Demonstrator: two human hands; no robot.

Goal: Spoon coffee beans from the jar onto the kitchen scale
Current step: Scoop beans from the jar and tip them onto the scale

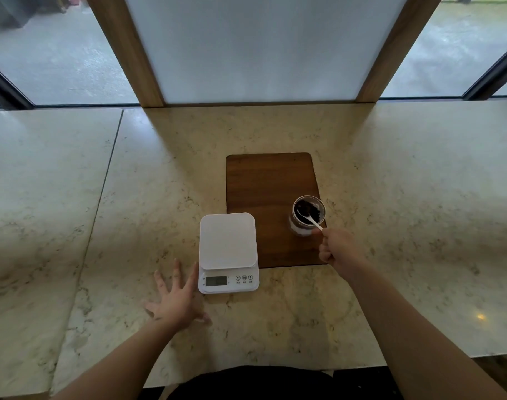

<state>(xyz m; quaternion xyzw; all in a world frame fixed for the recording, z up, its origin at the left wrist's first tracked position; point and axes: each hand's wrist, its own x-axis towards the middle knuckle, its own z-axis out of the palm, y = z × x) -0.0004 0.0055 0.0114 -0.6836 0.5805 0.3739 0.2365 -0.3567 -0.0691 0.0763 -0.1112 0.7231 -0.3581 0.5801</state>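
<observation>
A small glass jar (299, 226) with dark coffee beans (307, 209) stands at the right edge of a brown wooden board (263, 186). A white spoon (311, 220) reaches into the jar, its bowl among the beans. My right hand (334, 248) is closed around the spoon's handle, just in front of the jar. The white kitchen scale (227, 243) sits left of the jar, overlapping the board's front left corner, its platform bare. My left hand (178, 298) lies flat on the counter with fingers spread, touching the scale's front left side.
The marble counter (131, 212) stretches wide to both sides, with a seam (102, 194) at the left. A frosted panel in a wooden frame (385, 50) rises behind the board. The counter's front edge is close to my body.
</observation>
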